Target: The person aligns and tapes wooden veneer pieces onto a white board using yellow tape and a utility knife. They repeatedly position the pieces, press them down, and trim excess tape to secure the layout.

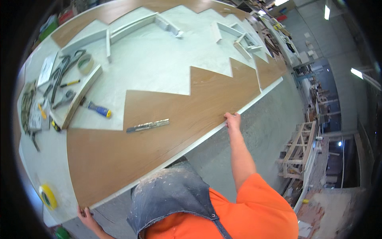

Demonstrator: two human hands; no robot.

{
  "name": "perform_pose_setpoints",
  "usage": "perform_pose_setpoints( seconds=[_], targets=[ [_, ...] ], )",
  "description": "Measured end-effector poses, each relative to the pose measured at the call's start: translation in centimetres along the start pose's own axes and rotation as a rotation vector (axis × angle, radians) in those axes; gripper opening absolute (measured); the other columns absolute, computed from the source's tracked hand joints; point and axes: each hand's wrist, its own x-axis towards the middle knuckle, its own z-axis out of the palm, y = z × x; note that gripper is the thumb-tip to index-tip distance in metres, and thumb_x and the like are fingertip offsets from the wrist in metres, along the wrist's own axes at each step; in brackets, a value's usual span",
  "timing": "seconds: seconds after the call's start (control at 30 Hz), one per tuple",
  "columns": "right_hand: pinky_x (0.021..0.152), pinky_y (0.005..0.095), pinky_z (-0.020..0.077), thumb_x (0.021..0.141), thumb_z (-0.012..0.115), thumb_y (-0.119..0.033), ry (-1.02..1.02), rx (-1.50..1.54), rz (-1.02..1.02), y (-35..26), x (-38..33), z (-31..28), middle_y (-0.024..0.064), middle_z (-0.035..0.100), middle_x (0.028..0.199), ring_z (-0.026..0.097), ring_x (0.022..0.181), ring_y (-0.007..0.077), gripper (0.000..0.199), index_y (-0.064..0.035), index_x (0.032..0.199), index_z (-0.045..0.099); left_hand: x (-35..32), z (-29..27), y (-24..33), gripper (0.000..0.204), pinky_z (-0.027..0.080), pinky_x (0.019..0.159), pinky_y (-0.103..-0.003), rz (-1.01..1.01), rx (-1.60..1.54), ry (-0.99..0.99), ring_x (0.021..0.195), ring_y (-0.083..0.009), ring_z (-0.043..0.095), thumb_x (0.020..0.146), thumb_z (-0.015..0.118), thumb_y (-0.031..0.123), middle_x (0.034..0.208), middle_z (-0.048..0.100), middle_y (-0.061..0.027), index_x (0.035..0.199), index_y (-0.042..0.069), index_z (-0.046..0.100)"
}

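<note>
A long brown wood-grain panel [155, 107] with a stepped, saw-tooth far edge lies flat on a big white worktable [159, 51]. My right hand [232, 119] pinches its straight near edge, arm stretched out, fingertips on top. At the near left corner, my left hand [85, 215] grips the same panel; part of that hand is hidden below the edge. Between them on the panel rests a snap-off utility knife [148, 125], touched by neither hand. A blue-handled putty knife [98, 109] lies left of the panel's steps.
Several clamps [63, 71], a tape roll [85, 63] and a wooden block [81, 97] lie at the left. Nearer is a yellow tape roll [48, 196]. White angled frames [135, 28] and another brown stepped panel [135, 6] occupy the far side. A wooden rack [300, 149] stands right.
</note>
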Motion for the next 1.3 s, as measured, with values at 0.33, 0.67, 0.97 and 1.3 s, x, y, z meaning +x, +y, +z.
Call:
perform_pose_setpoints(
  seconds=[0.33,0.67,0.97,1.3],
  targets=[
    [0.049,0.0375,0.0383,0.084,0.074,-0.015,-0.102,0.121,-0.019,2.3,1.2,-1.3,0.0021,0.060,0.070,0.051,0.057,0.0187,0.010,-0.0061,0.083,0.070,-1.5,-0.5,4.7,0.060,0.049,0.081,-0.032,-0.066,-0.164,0.003,0.109,-0.0170,0.061,0.094,0.069,0.020,0.131,0.065,-0.0106,0.149,0.004,0.052],
    [0.053,0.0263,0.0384,0.090,0.072,-0.021,0.113,0.114,-0.152,-0.8,-3.4,-3.7,-0.0024,0.049,0.080,0.044,0.063,0.0094,0.044,-0.0057,0.130,0.061,4.5,-4.6,5.5,0.049,0.052,0.091,-0.039,0.201,0.311,0.213,0.103,-0.0286,0.061,0.085,0.076,0.013,0.117,0.061,-0.0144,0.131,0.003,0.064],
    [0.060,0.0229,0.0429,0.096,0.065,-0.006,-0.153,0.066,-0.375,-5.5,-13.6,1.8,-0.0037,0.053,0.088,0.050,0.073,0.0070,0.055,-0.0060,0.149,0.050,14.3,-9.2,10.2,0.052,0.042,0.106,-0.053,0.330,0.780,0.327,0.130,-0.0358,0.053,0.085,0.062,0.003,0.136,0.061,-0.0134,0.136,0.008,0.059],
    [0.065,0.0214,0.0459,0.097,0.063,-0.004,-0.241,-0.033,-0.312,-3.5,-22.8,2.3,-0.0038,0.053,0.092,0.053,0.079,0.0056,0.049,-0.0026,0.145,0.053,14.2,-13.6,10.2,0.045,0.041,0.109,-0.048,0.467,0.898,0.050,0.136,-0.0341,0.052,0.084,0.063,0.001,0.133,0.065,-0.0151,0.129,0.006,0.067]
  ],
)
